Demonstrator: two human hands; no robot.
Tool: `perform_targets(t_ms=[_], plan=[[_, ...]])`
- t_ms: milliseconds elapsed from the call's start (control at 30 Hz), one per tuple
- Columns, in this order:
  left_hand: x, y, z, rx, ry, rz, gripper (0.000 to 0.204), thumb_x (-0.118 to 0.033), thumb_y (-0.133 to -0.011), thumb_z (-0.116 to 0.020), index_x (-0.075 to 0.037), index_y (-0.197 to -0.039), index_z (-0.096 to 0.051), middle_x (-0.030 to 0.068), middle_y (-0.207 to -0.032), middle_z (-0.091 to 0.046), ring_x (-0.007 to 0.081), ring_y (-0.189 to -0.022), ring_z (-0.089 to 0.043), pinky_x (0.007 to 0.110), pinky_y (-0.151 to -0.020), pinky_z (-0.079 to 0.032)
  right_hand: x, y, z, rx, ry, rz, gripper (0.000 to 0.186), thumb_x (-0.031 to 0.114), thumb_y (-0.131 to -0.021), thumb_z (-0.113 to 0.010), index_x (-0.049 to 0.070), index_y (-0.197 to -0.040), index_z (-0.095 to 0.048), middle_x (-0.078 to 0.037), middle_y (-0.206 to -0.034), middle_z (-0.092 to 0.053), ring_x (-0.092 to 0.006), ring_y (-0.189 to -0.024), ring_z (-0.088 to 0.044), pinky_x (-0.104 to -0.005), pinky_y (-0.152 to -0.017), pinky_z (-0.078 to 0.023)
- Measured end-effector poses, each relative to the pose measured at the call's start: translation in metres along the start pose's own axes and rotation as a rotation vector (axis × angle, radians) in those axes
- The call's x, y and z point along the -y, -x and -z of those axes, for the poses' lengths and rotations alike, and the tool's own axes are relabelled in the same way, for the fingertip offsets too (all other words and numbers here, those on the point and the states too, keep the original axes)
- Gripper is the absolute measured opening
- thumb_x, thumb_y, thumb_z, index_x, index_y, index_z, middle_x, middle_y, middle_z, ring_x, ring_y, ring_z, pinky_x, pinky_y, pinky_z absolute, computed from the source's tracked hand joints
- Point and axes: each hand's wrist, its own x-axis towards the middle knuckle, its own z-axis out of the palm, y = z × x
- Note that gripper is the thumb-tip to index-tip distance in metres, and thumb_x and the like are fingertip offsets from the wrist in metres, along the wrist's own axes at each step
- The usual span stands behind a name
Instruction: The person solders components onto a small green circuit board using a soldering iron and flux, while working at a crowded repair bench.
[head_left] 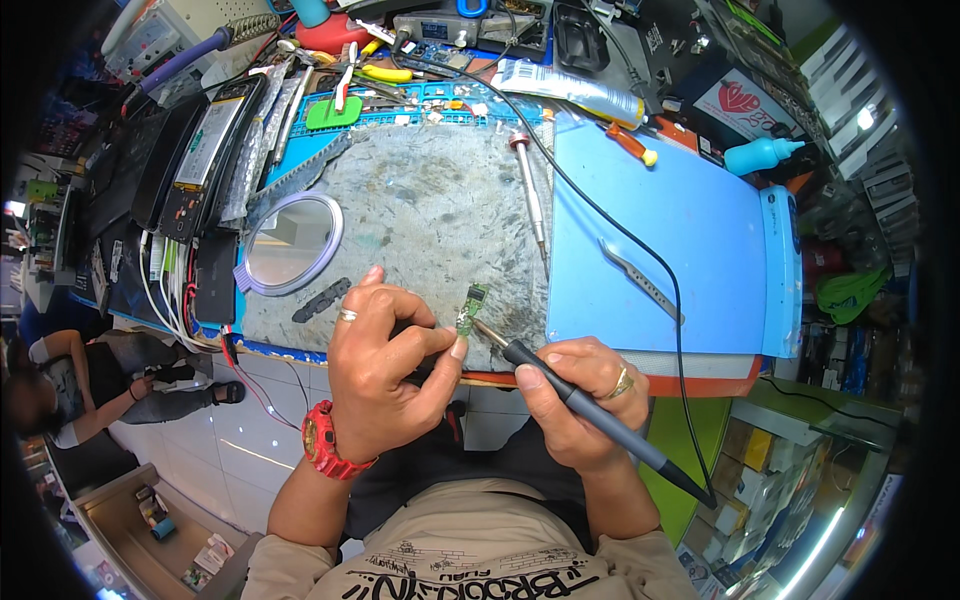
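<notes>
Over the near edge of the worn grey mat, my left hand pinches a small green circuit board between thumb and fingertip. My right hand grips a soldering iron by its dark grey handle. The iron's metal tip meets the board's right side or hovers just beside it; I cannot tell which. From the handle's end a black cable loops up over the bench. A narrow dark strip-shaped part lies on the mat, left of my left hand.
A lilac-rimmed round glass or mirror lies left on the mat. A second iron-like tool rests near the blue pad, with grey tweezers on it. Stacked phones stand left. Another person sits at far left.
</notes>
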Motion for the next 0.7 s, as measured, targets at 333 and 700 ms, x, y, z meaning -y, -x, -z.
perform_targets(t_ms=[333,700], plan=[[0.0004,0.0001,-0.0006,-0.004,-0.009,-0.004,0.012,-0.005,-0.076,-0.087,-0.007,-0.084,-0.079,0.0063,-0.090,-0.064,0.0282,-0.091,-0.067,0.064,-0.111,-0.051,0.0011,0.0001,-0.0011,-0.002,0.039,0.018,0.029,-0.001,-0.085,-0.090,0.003,-0.099,-0.064,-0.016,-0.080,-0.075,-0.0264,-0.064,-0.075,-0.0334,-0.053,-0.057],[-0.0005,-0.0001,-0.0004,-0.008,-0.004,-0.004,0.011,-0.005,-0.076,-0.087,-0.007,-0.083,-0.078,0.0063,-0.090,-0.064,0.0283,-0.091,-0.067,0.063,-0.111,-0.051,0.0011,-0.0006,-0.0001,-0.011,-0.001,0.007,0.028,-0.005,-0.086,-0.089,0.002,-0.097,-0.064,-0.016,-0.080,-0.075,-0.0256,-0.065,-0.075,-0.0334,-0.055,-0.058]])
